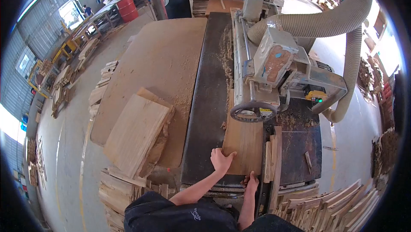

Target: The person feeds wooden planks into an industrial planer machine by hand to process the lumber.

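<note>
Touching the board's left edge in the head view, the left hand [221, 161] has its thumb spread from its fingers; the right hand [251, 180] curls at the near right corner, its grip too hidden to tell. The board [244, 148] lies on the black bed [205, 116], running under the machine [274, 60]. The bed extends past its left edge; strips [276, 155] line its right. The board is flat, grained wood; rough-edged slabs [137, 125] lie well left of it.

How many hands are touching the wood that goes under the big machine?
2. The left hand is on the left edge of the board; the right hand is at its near right corner. The part under the machine is hidden.
</note>
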Tool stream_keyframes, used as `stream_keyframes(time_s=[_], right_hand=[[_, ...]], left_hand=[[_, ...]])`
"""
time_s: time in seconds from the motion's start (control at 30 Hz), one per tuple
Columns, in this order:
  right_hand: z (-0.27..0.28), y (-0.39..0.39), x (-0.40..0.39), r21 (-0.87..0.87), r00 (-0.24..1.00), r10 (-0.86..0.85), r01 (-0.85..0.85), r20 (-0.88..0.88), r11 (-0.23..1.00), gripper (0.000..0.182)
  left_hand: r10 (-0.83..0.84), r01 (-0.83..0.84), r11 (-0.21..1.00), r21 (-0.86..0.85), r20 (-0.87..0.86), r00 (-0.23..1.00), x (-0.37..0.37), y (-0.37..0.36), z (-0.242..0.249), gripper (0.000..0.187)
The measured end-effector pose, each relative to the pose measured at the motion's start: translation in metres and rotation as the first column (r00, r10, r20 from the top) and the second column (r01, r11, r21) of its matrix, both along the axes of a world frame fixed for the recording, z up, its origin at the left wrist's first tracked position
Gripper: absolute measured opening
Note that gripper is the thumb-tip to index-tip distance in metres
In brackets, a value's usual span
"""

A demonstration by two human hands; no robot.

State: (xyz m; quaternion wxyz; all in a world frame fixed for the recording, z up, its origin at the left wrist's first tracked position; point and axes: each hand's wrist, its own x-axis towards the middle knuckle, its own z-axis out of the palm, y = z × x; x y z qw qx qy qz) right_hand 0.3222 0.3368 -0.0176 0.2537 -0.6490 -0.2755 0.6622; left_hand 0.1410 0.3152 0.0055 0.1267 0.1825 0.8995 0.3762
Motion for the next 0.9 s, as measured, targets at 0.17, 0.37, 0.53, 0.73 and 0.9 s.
stream_keyframes(time_s=[0.17, 0.37, 0.53, 0.73, 0.9], right_hand=[[-0.014, 0.002, 0.006, -0.023, 0.999, 0.020, -0.021, -0.047, 1.000, 0.045], [-0.008, 0.003, 0.006, -0.008, 0.994, 0.060, -0.061, -0.087, 0.998, 0.043], [-0.017, 0.003, 0.006, 0.032, 0.987, 0.104, -0.101, -0.126, 0.994, 0.041], [-0.002, -0.004, 0.014, -0.002, 0.984, 0.109, -0.111, -0.139, 0.994, 0.042], [-0.001, -0.003, 0.016, -0.040, 0.975, 0.098, -0.108, -0.201, 0.993, 0.042]], left_hand=[[0.010, -0.009, 1.000, 0.019, -0.048, 0.999, 0.002, -0.001, -0.002, 0.063], [0.025, -0.021, 0.999, 0.031, -0.118, 0.993, 0.006, 0.000, 0.005, 0.064], [0.053, -0.047, 0.998, 0.035, -0.185, 0.981, 0.011, 0.001, -0.003, 0.067], [0.063, -0.061, 0.998, 0.014, -0.177, 0.982, 0.023, -0.004, -0.001, 0.065], [0.100, -0.097, 0.995, 0.024, -0.205, 0.974, 0.025, -0.003, -0.002, 0.065]])
